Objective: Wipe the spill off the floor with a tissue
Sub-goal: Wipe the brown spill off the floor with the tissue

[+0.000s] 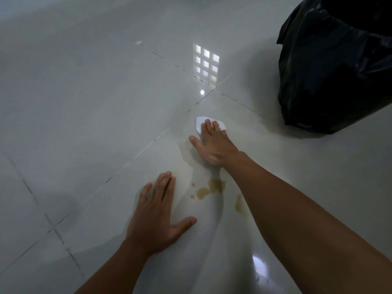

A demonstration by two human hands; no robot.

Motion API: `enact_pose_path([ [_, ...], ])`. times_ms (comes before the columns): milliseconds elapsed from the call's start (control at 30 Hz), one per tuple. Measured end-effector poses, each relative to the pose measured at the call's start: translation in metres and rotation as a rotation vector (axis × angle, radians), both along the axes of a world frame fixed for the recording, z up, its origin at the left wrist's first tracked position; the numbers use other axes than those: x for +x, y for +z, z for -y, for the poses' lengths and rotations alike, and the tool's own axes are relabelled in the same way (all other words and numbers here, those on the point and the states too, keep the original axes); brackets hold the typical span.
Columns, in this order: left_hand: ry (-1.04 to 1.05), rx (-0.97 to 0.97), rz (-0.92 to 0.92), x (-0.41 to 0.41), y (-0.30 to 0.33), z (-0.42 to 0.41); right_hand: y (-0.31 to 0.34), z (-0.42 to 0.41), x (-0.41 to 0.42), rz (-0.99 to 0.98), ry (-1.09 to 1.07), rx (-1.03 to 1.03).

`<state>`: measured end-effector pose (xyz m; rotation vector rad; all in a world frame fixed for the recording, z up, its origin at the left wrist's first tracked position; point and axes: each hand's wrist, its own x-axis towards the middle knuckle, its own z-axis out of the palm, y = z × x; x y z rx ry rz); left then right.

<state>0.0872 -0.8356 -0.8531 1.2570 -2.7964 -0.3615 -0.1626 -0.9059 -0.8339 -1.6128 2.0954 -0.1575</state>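
The wiping is under way: the right hand (214, 145) lies flat with fingers spread, pressing a white tissue (201, 122) to the tiled floor (84, 102) at the far end of a pale wet smear, while the left hand (157, 213) is open, palm down, empty, bracing on the floor. The brown spill (210, 188) sits between the hands, near the right forearm, so the next move likely calls for dragging the tissue back over those puddles.

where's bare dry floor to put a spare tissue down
Free: the tiles beyond and left of the left hand. Crowded: between both arms lies the brown spill; the right hand presses the tissue, with the black bag beyond.
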Motion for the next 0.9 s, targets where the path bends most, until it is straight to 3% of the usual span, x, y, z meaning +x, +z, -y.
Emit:
enact_pose_path([
  [200, -0.02, -0.012, 0.009, 0.001, -0.001, -0.002, -0.002, -0.056, 0.008, -0.064, 0.417, -0.129],
  [333, -0.015, -0.016, 0.018, -0.001, -0.003, -0.002, 0.0, -0.046, -0.03, -0.081, 0.212, -0.054],
  [467, -0.005, 0.02, 0.048, -0.001, -0.003, 0.0, -0.003, -0.004, -0.01, -0.055, 0.12, -0.005],
  [567, -0.017, 0.025, 0.075, -0.001, -0.002, 0.002, -0.003, 0.015, 0.015, -0.038, 0.158, -0.038],
  [733, -0.023, 0.031, 0.062, 0.002, -0.002, 0.001, -0.003, -0.032, 0.02, -0.075, 0.504, -0.154],
  [900, -0.014, 0.019, 0.05, -0.001, -0.003, 0.001, 0.005, -0.007, 0.004, -0.095, 0.252, -0.036],
])
